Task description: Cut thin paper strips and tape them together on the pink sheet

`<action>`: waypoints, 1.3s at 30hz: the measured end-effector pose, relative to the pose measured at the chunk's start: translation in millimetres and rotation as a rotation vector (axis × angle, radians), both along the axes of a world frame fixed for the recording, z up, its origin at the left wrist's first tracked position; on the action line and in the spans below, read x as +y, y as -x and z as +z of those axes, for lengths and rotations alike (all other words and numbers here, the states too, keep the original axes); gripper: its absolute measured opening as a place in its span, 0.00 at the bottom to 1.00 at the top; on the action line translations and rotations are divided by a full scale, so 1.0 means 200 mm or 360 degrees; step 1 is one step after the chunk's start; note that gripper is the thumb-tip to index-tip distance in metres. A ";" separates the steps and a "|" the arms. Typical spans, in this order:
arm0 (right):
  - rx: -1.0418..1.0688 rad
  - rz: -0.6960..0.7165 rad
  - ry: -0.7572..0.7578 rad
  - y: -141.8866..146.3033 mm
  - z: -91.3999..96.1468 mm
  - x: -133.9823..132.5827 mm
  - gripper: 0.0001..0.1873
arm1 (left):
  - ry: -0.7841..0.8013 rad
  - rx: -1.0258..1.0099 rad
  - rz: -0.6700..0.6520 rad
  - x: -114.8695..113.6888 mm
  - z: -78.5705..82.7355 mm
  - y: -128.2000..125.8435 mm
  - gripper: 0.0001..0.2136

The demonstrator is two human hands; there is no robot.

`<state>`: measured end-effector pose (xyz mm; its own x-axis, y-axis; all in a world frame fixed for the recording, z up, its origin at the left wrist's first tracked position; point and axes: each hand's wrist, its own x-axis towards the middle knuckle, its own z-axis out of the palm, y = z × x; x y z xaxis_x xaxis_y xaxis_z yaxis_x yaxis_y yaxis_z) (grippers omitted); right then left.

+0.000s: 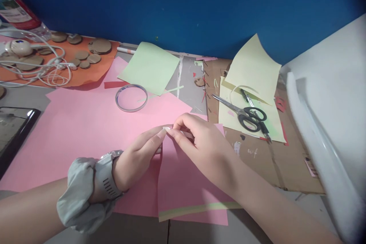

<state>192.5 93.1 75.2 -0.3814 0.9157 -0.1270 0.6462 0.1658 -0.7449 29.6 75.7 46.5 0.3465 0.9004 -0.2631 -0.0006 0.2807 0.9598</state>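
Both my hands meet at the top edge of a small pink paper sheet [185, 183] lying on a larger pink sheet [77, 129]. My left hand [140, 156], with a grey watch and a scrunchie on its wrist, pinches a small white strip [166, 129] at the paper's upper corner. My right hand [200, 145] has its fingers curled and pinched on the same strip and paper edge, touching the left fingertips. A pale green strip [197, 209] runs along the small sheet's lower edge.
A clear tape ring [131, 98] and a green paper [150, 66] lie beyond the hands. Black scissors [243, 112] and a pen [254, 112] rest on yellow paper [254, 72] at right. Cardboard discs [98, 45], white cables [42, 68], a dark tablet [14, 129] sit left.
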 end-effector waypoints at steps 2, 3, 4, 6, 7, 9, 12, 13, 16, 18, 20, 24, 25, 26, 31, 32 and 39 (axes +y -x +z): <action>-0.0002 -0.0001 0.0000 0.00 0.00 0.00 0.08 | 0.0009 -0.0001 0.0010 0.00 0.00 0.00 0.14; -0.0004 0.0001 0.0003 0.00 0.01 0.00 0.08 | 0.0020 -0.0009 0.0015 -0.01 0.00 0.00 0.14; -0.0004 0.0006 0.0006 0.00 0.01 0.00 0.08 | 0.0037 -0.0027 0.0018 -0.01 0.00 0.00 0.14; -0.0005 0.0016 0.0015 0.00 0.01 0.00 0.08 | 0.0084 -0.0089 0.0013 -0.01 0.00 0.00 0.14; -0.0005 0.0020 0.0021 0.00 0.01 0.01 0.08 | 0.0107 -0.0121 0.0010 -0.01 0.00 0.00 0.14; -0.0004 0.0021 0.0028 0.00 0.01 0.01 0.08 | 0.0120 -0.0157 0.0005 -0.01 0.00 0.00 0.14; 0.0000 0.0006 0.0025 0.00 0.01 0.00 0.08 | 0.0054 -0.0096 0.0002 -0.01 0.00 0.00 0.14; 0.0000 0.0005 0.0024 0.00 0.01 0.00 0.08 | 0.0014 -0.0053 0.0005 -0.01 0.00 0.00 0.15; -0.0005 0.0011 0.0023 0.00 0.02 0.00 0.08 | -0.0150 0.0097 -0.0006 0.00 0.00 0.00 0.15; -0.0008 0.0014 0.0020 0.00 0.02 0.00 0.08 | -0.0232 0.0179 -0.0042 -0.01 -0.01 0.00 0.15; -0.0008 0.0009 0.0011 0.00 0.02 0.00 0.08 | -0.0261 0.0227 -0.0059 -0.02 -0.02 0.00 0.16; -0.0013 0.0004 0.0006 0.00 0.01 0.00 0.08 | -0.0272 0.0263 0.0057 -0.05 -0.05 0.02 0.16; -0.0018 0.0007 0.0010 0.00 0.02 -0.01 0.08 | -0.0264 0.0272 0.0082 -0.05 -0.05 0.03 0.16; -0.0024 0.0008 0.0014 0.00 0.02 -0.01 0.08 | -0.0254 0.0281 0.0092 -0.05 -0.05 0.03 0.15; -0.0027 0.0012 0.0044 0.00 0.03 -0.01 0.08 | -0.0310 0.0291 0.0057 -0.04 -0.04 0.03 0.15; -0.0021 0.0014 0.0044 0.00 0.03 0.00 0.08 | -0.0333 0.0298 0.0058 -0.04 -0.04 0.02 0.14; 0.0007 0.0051 0.0025 0.00 0.03 0.00 0.08 | -0.0319 0.0295 -0.0014 -0.03 -0.02 0.01 0.15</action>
